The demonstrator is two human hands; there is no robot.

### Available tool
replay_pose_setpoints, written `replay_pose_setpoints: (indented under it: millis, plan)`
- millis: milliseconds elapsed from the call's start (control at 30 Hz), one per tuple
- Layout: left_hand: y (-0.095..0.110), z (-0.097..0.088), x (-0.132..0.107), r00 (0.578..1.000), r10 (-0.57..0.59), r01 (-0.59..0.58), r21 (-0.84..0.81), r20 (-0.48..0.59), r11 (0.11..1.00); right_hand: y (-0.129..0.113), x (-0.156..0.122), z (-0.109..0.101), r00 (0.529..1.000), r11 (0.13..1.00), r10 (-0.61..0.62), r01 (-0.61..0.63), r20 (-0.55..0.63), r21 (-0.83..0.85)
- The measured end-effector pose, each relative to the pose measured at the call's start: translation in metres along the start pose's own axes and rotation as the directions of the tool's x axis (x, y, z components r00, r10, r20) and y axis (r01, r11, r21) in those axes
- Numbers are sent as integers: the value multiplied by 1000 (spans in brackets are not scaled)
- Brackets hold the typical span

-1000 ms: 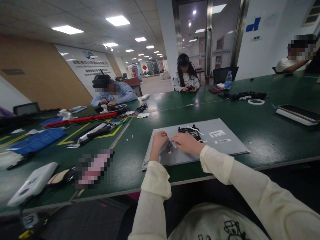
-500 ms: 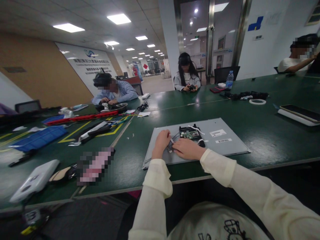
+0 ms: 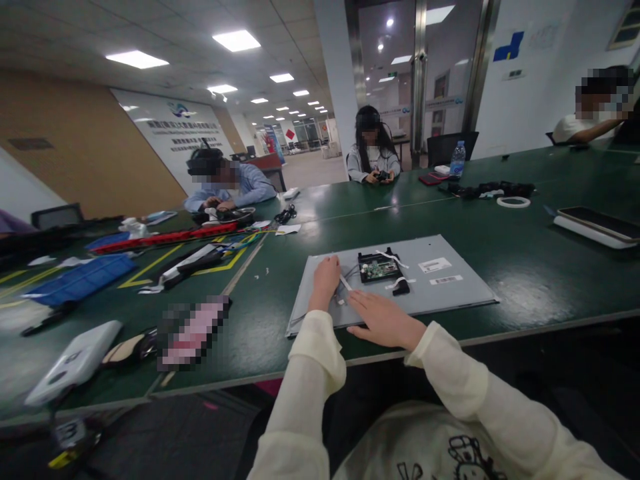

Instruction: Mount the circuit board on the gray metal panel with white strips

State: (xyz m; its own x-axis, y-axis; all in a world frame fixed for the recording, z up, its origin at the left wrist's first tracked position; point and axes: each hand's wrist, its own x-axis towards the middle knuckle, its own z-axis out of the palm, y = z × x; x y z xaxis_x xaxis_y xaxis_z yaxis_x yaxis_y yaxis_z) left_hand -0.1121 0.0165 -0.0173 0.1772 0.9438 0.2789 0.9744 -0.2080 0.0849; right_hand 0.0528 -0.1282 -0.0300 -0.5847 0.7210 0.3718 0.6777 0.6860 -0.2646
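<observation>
A flat grey display panel [image 3: 470, 287] lies on the table before me, its back side up. Mounted on it is a black bracket around a green circuit board [image 3: 379, 268], with white tape strips across it. My left hand [image 3: 326, 281] rests over the panel's left part, fingers bent down and closed at one end of a narrow white tape strip [image 3: 345, 283]. Thin grey cables [image 3: 353, 271] run beside it; their ends are partly hidden. My right hand [image 3: 383, 319] lies over the near edge, fingers stretched, thumb apart, fingertips at the strip's other end.
Left of me lie a pink phone-like item [image 3: 195, 333], a white device [image 3: 75, 363] and a blue tray [image 3: 83, 280]. A tape roll [image 3: 513, 202], water bottle [image 3: 457, 160] and phone on a white box [image 3: 597, 225] stand to the right. Several people sit around the table.
My right hand has drawn back toward the near edge and its fingers have straightened, uncovering the bracket's lower corner. My left hand has shifted slightly, staying by the strip.
</observation>
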Motion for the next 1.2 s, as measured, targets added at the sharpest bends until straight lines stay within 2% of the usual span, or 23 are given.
replay_pose_setpoints:
  millis: [400, 533, 633, 767, 867, 1067, 1200]
  plan:
    - [-2, 3, -3, 998, -23, 20, -57, -51, 998, 0, -2, 4, 1000, 999, 8, -7, -21, 47]
    - [-2, 1, -4, 998, -25, 22, -47, -64, 999, 2, -1, 0, 1000, 999, -11, 11, -13, 33]
    - [-3, -2, -4, 996, -16, 13, -32, -92, 999, 12, 6, -12, 994, 995, -97, 96, 47, 19]
    - [-2, -12, -6, 977, -37, 40, 9, -209, 999, 27, 16, -26, 953, 960, -282, 280, 115, 26]
    - [4, -22, -10, 960, -66, 71, 11, -272, 997, 34, 18, -26, 938, 944, -329, 323, 108, 68]
    - [16, -35, -21, 942, -106, 108, -10, -317, 994, 52, 34, -8, 968, 971, -236, 232, 80, 53]
    - [17, -37, -25, 948, -103, 110, 6, -300, 994, 83, 60, 5, 999, 999, -23, 23, 29, -28]
